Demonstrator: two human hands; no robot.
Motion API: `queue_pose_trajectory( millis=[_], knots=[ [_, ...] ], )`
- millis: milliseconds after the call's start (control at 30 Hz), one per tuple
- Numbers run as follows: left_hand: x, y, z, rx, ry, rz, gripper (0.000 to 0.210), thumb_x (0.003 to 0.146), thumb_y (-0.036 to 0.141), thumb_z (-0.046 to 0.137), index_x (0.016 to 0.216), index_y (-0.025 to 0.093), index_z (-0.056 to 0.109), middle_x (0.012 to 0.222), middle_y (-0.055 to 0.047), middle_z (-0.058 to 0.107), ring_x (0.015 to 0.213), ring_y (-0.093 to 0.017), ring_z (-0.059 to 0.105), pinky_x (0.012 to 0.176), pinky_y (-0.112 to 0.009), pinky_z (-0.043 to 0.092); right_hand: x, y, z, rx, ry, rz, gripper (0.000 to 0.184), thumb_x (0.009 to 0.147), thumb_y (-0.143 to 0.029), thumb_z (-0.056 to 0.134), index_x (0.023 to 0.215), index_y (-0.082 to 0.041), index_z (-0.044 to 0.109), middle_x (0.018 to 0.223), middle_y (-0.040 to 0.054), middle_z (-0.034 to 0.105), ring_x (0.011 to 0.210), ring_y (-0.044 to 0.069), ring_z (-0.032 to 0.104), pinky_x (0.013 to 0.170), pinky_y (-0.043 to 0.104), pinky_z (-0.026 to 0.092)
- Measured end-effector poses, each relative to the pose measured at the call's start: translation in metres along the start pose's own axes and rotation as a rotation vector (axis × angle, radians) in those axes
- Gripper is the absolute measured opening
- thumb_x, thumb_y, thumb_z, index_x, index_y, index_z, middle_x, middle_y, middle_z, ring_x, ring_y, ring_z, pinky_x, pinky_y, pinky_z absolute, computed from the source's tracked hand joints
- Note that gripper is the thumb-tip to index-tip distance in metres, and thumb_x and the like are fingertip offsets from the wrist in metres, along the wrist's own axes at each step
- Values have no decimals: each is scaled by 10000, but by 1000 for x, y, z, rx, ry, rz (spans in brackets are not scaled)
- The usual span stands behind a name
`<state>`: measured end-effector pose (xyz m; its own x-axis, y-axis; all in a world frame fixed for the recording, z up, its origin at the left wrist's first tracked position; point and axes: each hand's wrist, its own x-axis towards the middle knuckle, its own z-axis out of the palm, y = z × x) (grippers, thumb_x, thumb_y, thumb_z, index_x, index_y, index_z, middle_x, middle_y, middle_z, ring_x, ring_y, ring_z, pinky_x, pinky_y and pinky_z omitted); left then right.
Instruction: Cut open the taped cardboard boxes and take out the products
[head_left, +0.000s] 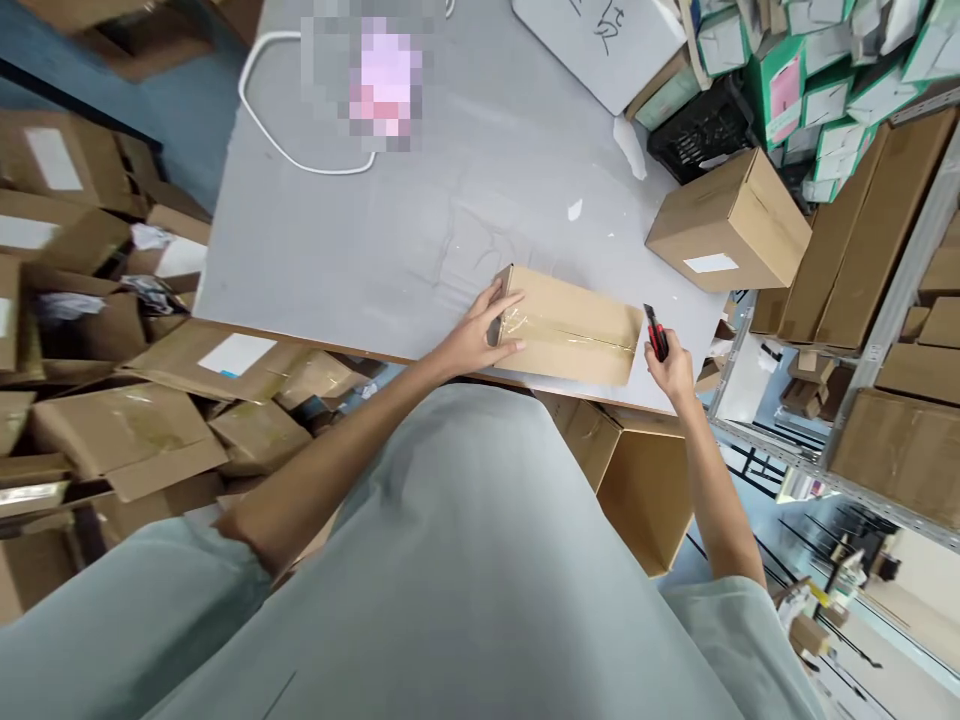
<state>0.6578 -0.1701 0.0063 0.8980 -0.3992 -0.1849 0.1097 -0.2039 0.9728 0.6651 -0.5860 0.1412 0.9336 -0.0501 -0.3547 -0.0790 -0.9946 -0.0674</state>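
Note:
A long taped cardboard box (574, 325) lies near the front edge of the grey table. At its left end, my left hand (484, 335) grips the box, with thumb and fingers spread around that end and over its top. My right hand (670, 368) is closed on a red and black utility knife (657, 335) just past the box's right end. The knife's tip points away from me, and a small gap separates it from the box. Clear tape runs along the top of the box and over its left end.
Another closed carton (731, 220) stands at the table's right edge, by a black crate (705, 125). A white cable (300, 162) curls on the grey table (337, 250). An open carton (649, 490) sits below the front edge. Discarded cartons (127, 430) heap up on the left; shelving (862, 370) stands right.

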Motion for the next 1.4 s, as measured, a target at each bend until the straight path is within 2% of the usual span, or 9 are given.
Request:
queue_pose_trajectory(
  millis=[133, 267, 367, 433, 533, 700, 1000, 1400],
  knots=[
    [-4, -12, 2, -41, -22, -20, 1070, 877, 850, 763, 1747, 289, 492, 1932, -140, 133, 1795, -411, 141, 1441, -593, 218, 10, -69, -24, -195, -175, -251, 599, 1175, -665, 313, 1269, -204, 684, 858, 100, 808, 743, 284, 750, 666, 305, 376],
    [-6, -19, 7, -82, -5, -29, 1033, 884, 790, 805, 1754, 338, 481, 1936, -106, 128, 1794, -418, 143, 1440, -606, 220, 13, -142, -26, -408, -334, -496, 693, 1216, -653, 167, 1261, -212, 700, 1017, 117, 854, 804, 260, 760, 649, 314, 321],
    [-6, -20, 9, -98, -4, -21, 994, 897, 728, 828, 1753, 359, 481, 1939, -83, 124, 1793, -426, 138, 1436, -618, 233, 16, -185, -25, -540, -412, -542, 712, 1220, -648, 128, 1342, -216, 681, 1103, 121, 860, 856, 267, 777, 653, 321, 318],
    [-7, -20, 9, -106, -8, -25, 979, 902, 693, 840, 1753, 376, 477, 1941, -65, 119, 1791, -430, 140, 1433, -625, 243, 19, -202, -25, -604, -449, -527, 713, 1220, -640, 110, 1400, -216, 654, 1126, 129, 858, 895, 281, 790, 669, 319, 336],
    [-8, -19, 8, -118, -12, -29, 962, 909, 646, 854, 1755, 397, 470, 1942, -45, 114, 1789, -431, 149, 1432, -630, 248, 24, -215, -28, -662, -490, -497, 702, 1221, -624, 102, 1455, -210, 618, 1146, 145, 854, 949, 300, 802, 705, 318, 376],
    [-8, -19, 10, -124, -11, -29, 940, 923, 587, 861, 1756, 411, 464, 1948, -30, 88, 1788, -426, 159, 1434, -611, 259, 25, -221, -31, -695, -538, -476, 622, 1235, -586, 164, 1507, -222, 589, 1176, 141, 855, 993, 304, 807, 741, 327, 416],
    [-7, -18, 9, -145, -12, -12, 948, 920, 614, 870, 1754, 402, 471, 1944, -48, 94, 1793, -425, 136, 1437, -622, 243, 21, -230, -30, -724, -532, -444, 606, 1236, -583, 190, 1510, -210, 581, 1175, 157, 850, 993, 307, 814, 744, 322, 426],
    [-5, -24, 10, -134, -5, 22, 975, 898, 608, 883, 1755, 414, 462, 1944, -37, 89, 1782, -434, 176, 1430, -636, 263, 7, -277, -46, -840, -537, -414, 512, 1245, -413, 214, 1462, -147, 594, 1065, 234, 843, 1031, 363, 837, 792, 369, 502]
  ],
)
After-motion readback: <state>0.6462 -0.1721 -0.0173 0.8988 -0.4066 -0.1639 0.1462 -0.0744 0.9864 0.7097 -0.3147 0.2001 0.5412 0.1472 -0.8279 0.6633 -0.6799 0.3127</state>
